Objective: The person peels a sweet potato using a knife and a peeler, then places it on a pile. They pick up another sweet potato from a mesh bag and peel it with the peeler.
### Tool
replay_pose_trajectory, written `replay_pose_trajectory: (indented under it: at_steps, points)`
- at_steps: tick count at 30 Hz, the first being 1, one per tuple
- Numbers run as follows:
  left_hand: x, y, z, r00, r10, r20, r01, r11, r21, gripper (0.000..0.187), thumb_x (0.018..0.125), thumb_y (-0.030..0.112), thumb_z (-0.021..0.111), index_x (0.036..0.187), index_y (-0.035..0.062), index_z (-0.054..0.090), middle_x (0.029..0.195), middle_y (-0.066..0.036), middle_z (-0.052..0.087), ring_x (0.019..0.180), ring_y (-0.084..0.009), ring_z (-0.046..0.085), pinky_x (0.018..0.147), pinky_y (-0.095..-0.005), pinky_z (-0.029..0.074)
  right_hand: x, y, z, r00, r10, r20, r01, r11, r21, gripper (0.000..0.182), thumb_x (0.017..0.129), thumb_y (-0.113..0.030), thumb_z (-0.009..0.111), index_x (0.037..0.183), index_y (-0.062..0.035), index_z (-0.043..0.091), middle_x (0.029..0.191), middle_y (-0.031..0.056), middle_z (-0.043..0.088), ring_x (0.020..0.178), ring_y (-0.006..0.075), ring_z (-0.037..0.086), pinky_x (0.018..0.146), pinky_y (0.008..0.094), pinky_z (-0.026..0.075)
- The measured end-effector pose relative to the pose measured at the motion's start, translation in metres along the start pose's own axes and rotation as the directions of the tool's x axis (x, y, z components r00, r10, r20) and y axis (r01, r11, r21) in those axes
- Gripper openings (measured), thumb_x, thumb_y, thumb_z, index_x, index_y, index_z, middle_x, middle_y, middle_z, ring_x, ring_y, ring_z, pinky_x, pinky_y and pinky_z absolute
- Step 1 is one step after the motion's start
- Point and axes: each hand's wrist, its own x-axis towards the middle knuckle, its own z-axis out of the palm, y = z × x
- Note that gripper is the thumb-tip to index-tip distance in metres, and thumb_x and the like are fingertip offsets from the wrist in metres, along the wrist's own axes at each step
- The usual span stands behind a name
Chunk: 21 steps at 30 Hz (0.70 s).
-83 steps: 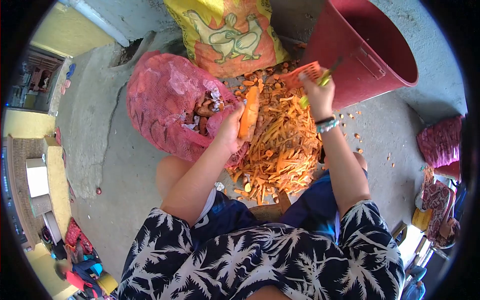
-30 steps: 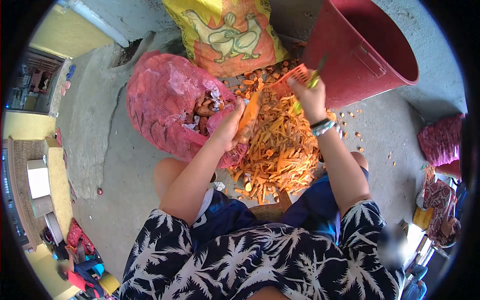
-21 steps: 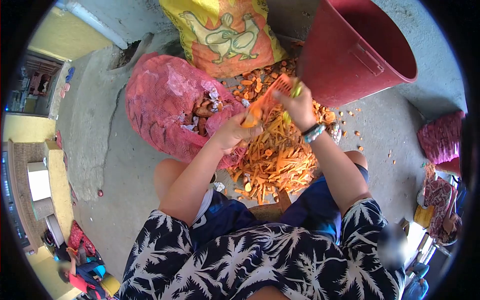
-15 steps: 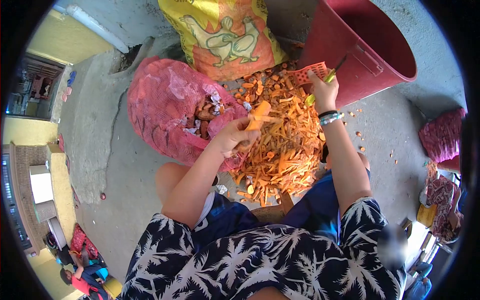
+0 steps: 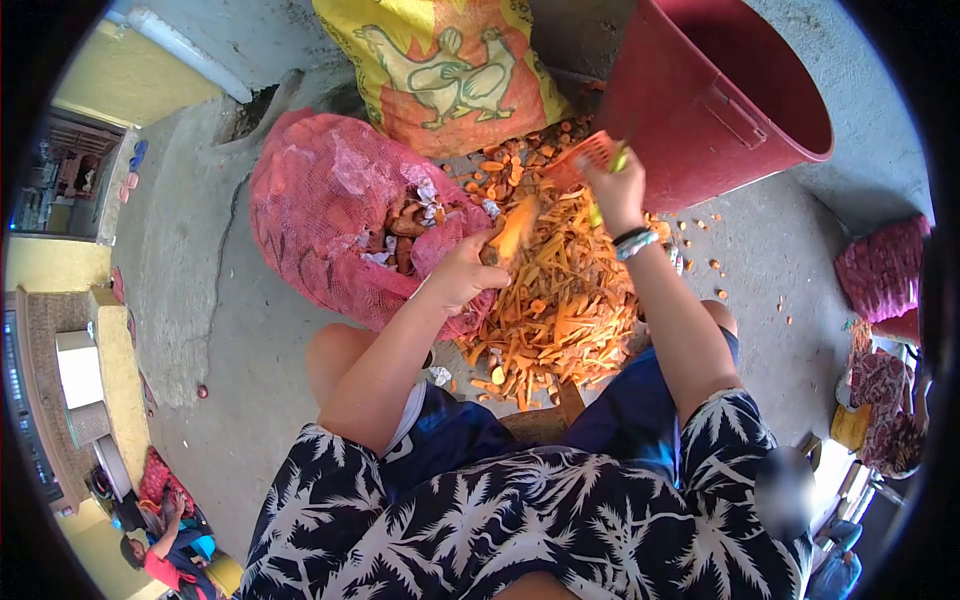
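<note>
My left hand (image 5: 462,277) is closed around the lower end of a partly peeled carrot (image 5: 516,228), which points up and away over the peelings. My right hand (image 5: 618,192) is closed on a yellow-green handled knife (image 5: 620,158), its dark blade blurred by motion. An orange perforated plastic piece (image 5: 583,160), also in that hand, reaches toward the carrot but stays apart from it. Beneath both hands lies a heap of carrot peelings (image 5: 565,300), with cut carrot ends (image 5: 500,175) at its far side. Beside my left hand, a pink mesh sack (image 5: 320,215) holds unpeeled carrots (image 5: 407,220) and paper scraps.
A large red bin (image 5: 690,110) stands tilted at the upper right. A yellow-orange sack (image 5: 455,75) printed with chickens is against the wall. A purple mesh sack (image 5: 880,265) lies far right. At the lower left sits another person (image 5: 165,555).
My right hand has moved left and slightly down with the knife and orange plastic piece, closer to the carrot. My left hand has shifted slightly, and the carrot is now tilted more upright.
</note>
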Motion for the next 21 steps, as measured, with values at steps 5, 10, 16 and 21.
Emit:
replay_pose_trajectory:
  at_steps: [5, 10, 16, 21]
  points:
    - [0.002, -0.002, -0.013, 0.998, -0.05, -0.049, 0.044, 0.992, -0.119, 0.052, 0.067, -0.001, 0.064, 0.116, -0.0053, 0.046, 0.094, -0.004, 0.055, 0.084, -0.0131, 0.053, 0.076, -0.0263, 0.043, 0.017, 0.002, -0.015, 0.985, 0.084, -0.148, -0.055, 0.981, 0.186, 0.022, 0.075, -0.004, 0.068, 0.093, 0.0003, 0.055, 0.085, 0.0076, 0.064, 0.071, 0.0136, 0.06, 0.061, 0.0259, 0.049]
    - [0.005, -0.003, -0.004, 0.991, -0.043, -0.127, 0.019, 0.983, -0.183, 0.037, 0.07, 0.0, 0.062, 0.106, -0.0008, 0.051, 0.09, -0.005, 0.056, 0.082, -0.0138, 0.054, 0.07, -0.0282, 0.044, -0.049, -0.018, 0.021, 0.978, -0.147, 0.146, 0.127, 0.983, 0.135, 0.038, 0.075, -0.008, 0.069, 0.109, 0.0016, 0.053, 0.097, 0.0102, 0.063, 0.081, 0.016, 0.06, 0.072, 0.0273, 0.05]
    - [0.002, -0.004, -0.011, 0.996, -0.048, 0.07, 0.066, 0.959, -0.275, 0.036, 0.069, 0.001, 0.06, 0.104, 0.0002, 0.051, 0.086, -0.006, 0.055, 0.075, -0.0144, 0.054, 0.062, -0.0306, 0.045, -0.014, -0.021, 0.004, 0.993, 0.086, 0.079, -0.093, 0.991, 0.098, 0.03, 0.074, -0.008, 0.07, 0.1, 0.0, 0.056, 0.083, 0.006, 0.063, 0.071, 0.0115, 0.059, 0.064, 0.0254, 0.049]
    - [-0.008, 0.013, -0.005, 0.986, -0.061, 0.154, 0.129, 0.866, -0.483, 0.039, 0.07, 0.002, 0.06, 0.107, 0.0033, 0.049, 0.082, -0.007, 0.055, 0.067, -0.0153, 0.054, 0.055, -0.0291, 0.045, 0.026, 0.002, -0.028, 0.983, 0.032, -0.18, 0.022, 0.957, 0.289, 0.023, 0.074, -0.006, 0.07, 0.091, -0.0005, 0.054, 0.084, 0.0066, 0.062, 0.069, 0.011, 0.059, 0.058, 0.0236, 0.048]
